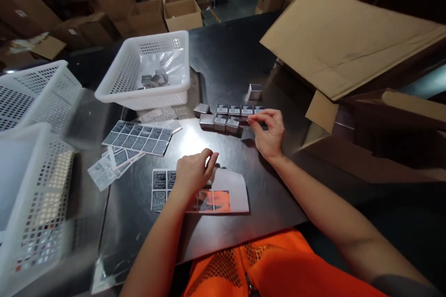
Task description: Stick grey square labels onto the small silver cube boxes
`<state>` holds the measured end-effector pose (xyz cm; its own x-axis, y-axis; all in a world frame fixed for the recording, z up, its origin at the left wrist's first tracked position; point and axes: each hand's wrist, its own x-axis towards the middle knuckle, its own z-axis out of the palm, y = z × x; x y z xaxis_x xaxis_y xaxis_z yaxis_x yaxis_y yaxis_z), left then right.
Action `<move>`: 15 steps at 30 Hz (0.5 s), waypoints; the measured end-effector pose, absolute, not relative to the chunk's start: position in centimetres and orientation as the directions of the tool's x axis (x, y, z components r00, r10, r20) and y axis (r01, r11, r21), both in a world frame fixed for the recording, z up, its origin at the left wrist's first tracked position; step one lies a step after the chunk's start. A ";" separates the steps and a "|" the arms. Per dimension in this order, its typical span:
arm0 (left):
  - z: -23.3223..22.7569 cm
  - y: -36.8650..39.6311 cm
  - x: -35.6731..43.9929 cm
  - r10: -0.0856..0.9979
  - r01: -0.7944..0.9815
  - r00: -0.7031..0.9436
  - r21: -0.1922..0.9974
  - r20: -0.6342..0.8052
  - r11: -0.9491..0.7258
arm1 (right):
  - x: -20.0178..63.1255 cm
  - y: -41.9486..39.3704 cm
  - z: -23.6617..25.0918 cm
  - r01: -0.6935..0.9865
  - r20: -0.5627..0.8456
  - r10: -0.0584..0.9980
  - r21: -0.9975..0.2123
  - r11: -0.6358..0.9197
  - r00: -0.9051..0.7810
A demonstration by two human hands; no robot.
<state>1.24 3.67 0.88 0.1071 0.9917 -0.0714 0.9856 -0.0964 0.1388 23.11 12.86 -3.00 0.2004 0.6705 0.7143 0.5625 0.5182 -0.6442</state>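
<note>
My left hand (195, 170) is closed above a white sheet of black printed labels (159, 200), with thumb and forefinger close together; anything between them is hidden. Part of that sheet's backing (232, 178) is bare, and orange shows on some label spaces. My right hand (271, 133) is pinched at the right end of a group of small silver boxes (220, 123). Whether its fingertips hold something I cannot make out. Several of the boxes carry barcode labels on top. One more silver box (255, 91) stands apart behind the group.
A white perforated basket (153, 97) holds small silver boxes and clear plastic. More label sheets (137, 138) lie in front of it. White baskets (26, 209) line the left side. A large open cardboard carton (351, 41) stands at right. Cartons fill the background.
</note>
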 end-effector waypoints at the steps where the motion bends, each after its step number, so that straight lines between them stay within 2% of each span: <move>1: 0.9 3.7 1.2 0.992 0.986 0.106 0.134 -0.070 -0.096 | 23.1 12.8 -3.1 0.615 0.724 0.668 -0.609 0.501 0.172; 3: 0.8 3.7 1.2 0.991 0.986 0.108 0.133 -0.074 -0.098 | 22.9 12.5 -3.3 0.734 0.709 0.704 -0.504 0.456 0.049; 6: 0.7 3.6 1.4 0.991 0.985 0.108 0.145 -0.083 -0.095 | 22.3 12.2 -3.4 0.830 0.584 0.791 -0.340 0.442 -0.182; 8: 0.7 3.6 1.4 0.992 0.983 0.094 0.168 -0.084 -0.079 | 21.9 12.1 -3.5 0.821 0.514 0.810 -0.308 0.480 -0.281; 10: 0.7 3.7 1.4 0.995 0.974 0.063 0.221 -0.075 -0.045 | 21.7 12.3 -3.8 0.793 0.508 0.805 -0.333 0.511 -0.305; 13: 0.7 4.0 1.2 0.999 0.900 -0.014 0.435 -0.040 0.030 | 21.7 12.2 -4.5 0.683 0.619 0.746 -0.437 0.586 -0.245; 15: 0.7 4.1 1.0 0.995 0.766 -0.086 0.635 -0.056 0.102 | 21.7 11.6 -4.7 0.519 0.726 0.637 -0.451 0.725 -0.259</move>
<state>0.99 4.09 0.71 -0.0857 0.9948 -0.0558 0.7662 0.1016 0.6345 21.66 11.56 -4.65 -0.2591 0.6372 0.7258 0.5194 0.7255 -0.4515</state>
